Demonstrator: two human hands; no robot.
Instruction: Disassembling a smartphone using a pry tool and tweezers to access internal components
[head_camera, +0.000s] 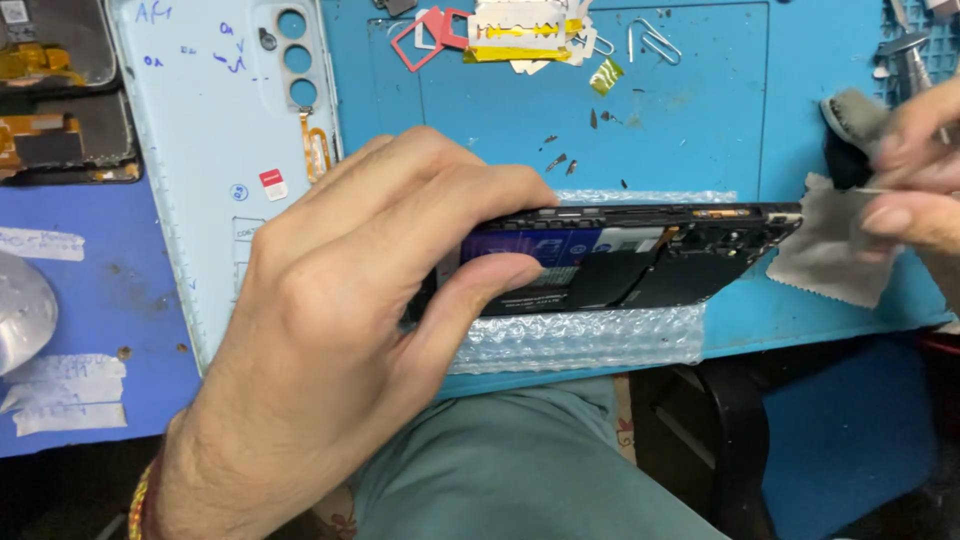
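My left hand (330, 330) grips an opened black smartphone (650, 260), tilted up on its long edge, with its blue battery and dark inner parts facing me. The phone rests above a sheet of bubble wrap (580, 340) on the blue work mat (680, 120). My right hand (915, 180) is at the phone's right end and pinches a thin metal tool, whose tip points at the phone's corner. A grey cloth (830, 255) lies under that hand.
A pale blue phone back cover (210, 150) with camera holes lies at the left. Dark phone screens (60, 100) sit at the far left. Razor blades and paper clips (530, 35) lie at the mat's back. A chair (840, 440) stands below the table edge.
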